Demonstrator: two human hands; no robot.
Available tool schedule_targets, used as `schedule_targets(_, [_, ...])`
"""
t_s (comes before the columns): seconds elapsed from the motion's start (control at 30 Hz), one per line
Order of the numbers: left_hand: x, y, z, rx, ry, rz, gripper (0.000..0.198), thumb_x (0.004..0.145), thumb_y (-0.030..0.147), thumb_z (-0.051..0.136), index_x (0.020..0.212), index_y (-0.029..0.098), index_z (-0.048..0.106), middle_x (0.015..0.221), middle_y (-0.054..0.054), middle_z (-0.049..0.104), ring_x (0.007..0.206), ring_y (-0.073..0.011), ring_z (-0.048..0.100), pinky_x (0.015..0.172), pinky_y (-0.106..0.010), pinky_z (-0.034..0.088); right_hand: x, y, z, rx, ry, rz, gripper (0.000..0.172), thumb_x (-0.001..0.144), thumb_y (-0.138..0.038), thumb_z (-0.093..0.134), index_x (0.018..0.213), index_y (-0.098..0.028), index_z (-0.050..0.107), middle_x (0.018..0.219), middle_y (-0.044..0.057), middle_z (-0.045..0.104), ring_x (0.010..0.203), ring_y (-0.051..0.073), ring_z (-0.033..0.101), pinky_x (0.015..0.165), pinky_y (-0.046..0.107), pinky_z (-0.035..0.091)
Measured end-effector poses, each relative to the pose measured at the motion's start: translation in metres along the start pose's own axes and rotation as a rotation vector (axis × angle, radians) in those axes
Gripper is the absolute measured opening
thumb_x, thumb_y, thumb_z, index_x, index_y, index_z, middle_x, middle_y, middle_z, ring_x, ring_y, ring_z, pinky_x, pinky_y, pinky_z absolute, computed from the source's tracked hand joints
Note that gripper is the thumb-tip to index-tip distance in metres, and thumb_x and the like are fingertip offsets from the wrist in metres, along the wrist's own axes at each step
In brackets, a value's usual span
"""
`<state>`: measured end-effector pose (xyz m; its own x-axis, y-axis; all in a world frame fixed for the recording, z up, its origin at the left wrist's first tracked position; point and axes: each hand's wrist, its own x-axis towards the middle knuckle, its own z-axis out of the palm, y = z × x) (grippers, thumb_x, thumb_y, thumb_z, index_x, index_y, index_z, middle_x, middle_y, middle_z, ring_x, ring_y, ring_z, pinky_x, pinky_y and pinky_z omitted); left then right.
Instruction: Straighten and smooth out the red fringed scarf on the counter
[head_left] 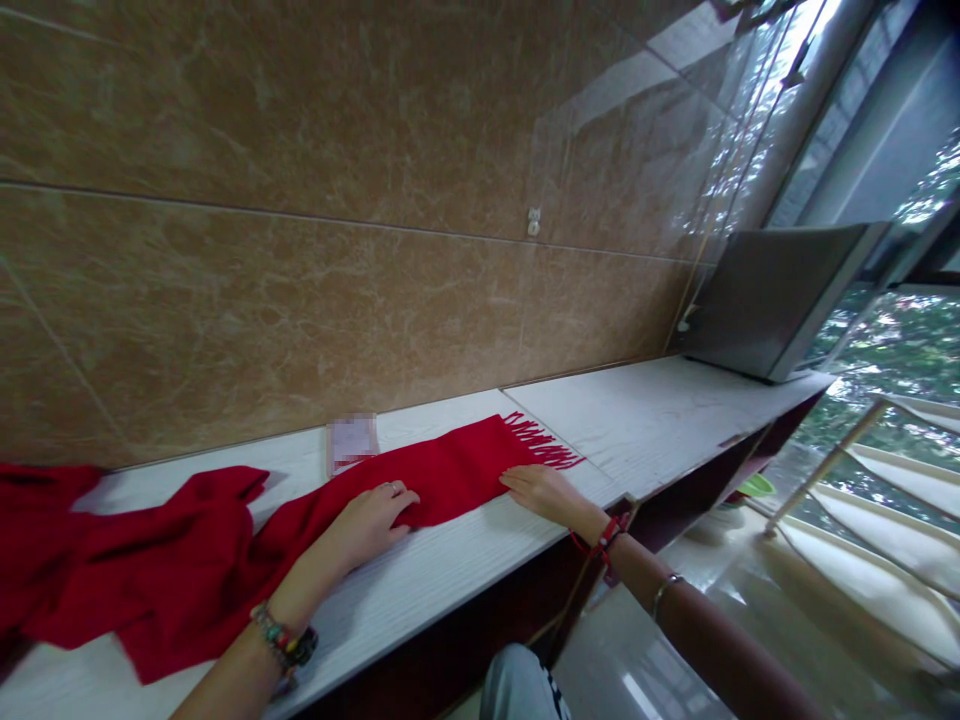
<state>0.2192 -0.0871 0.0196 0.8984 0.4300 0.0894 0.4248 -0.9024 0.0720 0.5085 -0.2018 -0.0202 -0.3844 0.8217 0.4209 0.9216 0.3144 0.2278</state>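
A long red scarf [450,470] lies along the white ledge, smooth at its right end, where a fringe [544,443] spreads out. Farther left the same cloth is bunched in loose folds and runs out of view. My left hand [375,520] rests on the scarf's near edge, fingers slightly bent and thumb apart. Close to the fringe, my right hand [541,490] lies on the near corner with its fingers stretched flat. Neither hand visibly grips the cloth.
A blurred-out pale card or packet [352,445] lies behind the scarf by the brown tiled wall [300,300]. At the ledge's far right end stands a grey box-like appliance [772,295]. A slatted rack [870,480] stands on the floor to the right.
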Motion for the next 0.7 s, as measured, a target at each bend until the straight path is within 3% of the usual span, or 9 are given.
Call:
schedule_targets(0.2, [0.006,0.004,0.003,0.105,0.05,-0.029,0.033,0.081,0.006,0.033,0.1,0.018,0.057,0.094,-0.009,0.059,0.085,-0.0205,0.056,0.072,-0.031,0.045,0.005,-0.001,0.005,0.019,0.032,0.038,0.025,0.082,-0.009,0.044,0.097,-0.014,0.063,0.089,0.011,0.066,0.082,0.017,0.061,0.074,0.027,0.047])
schedule_targets(0.5, [0.007,0.006,0.009,0.14,0.115,-0.024,0.031,0.079,0.001,0.034,0.094,0.017,0.056,0.094,-0.009,0.054,0.09,-0.0205,0.051,0.076,-0.031,0.044,-0.003,0.005,0.009,0.032,0.101,0.044,0.028,0.083,-0.008,0.041,0.1,-0.015,0.062,0.094,0.011,0.065,0.086,0.018,0.06,0.077,0.03,0.048])
schedule_targets(0.7, [0.007,0.015,0.0,0.201,0.203,-0.074,0.029,0.08,0.0,0.034,0.092,0.015,0.056,0.094,-0.01,0.053,0.094,-0.0216,0.049,0.079,-0.033,0.044,-0.004,0.008,0.008,-0.03,0.285,0.008,0.022,0.085,-0.011,0.044,0.096,-0.012,0.062,0.094,0.013,0.064,0.09,0.019,0.058,0.077,0.033,0.048])
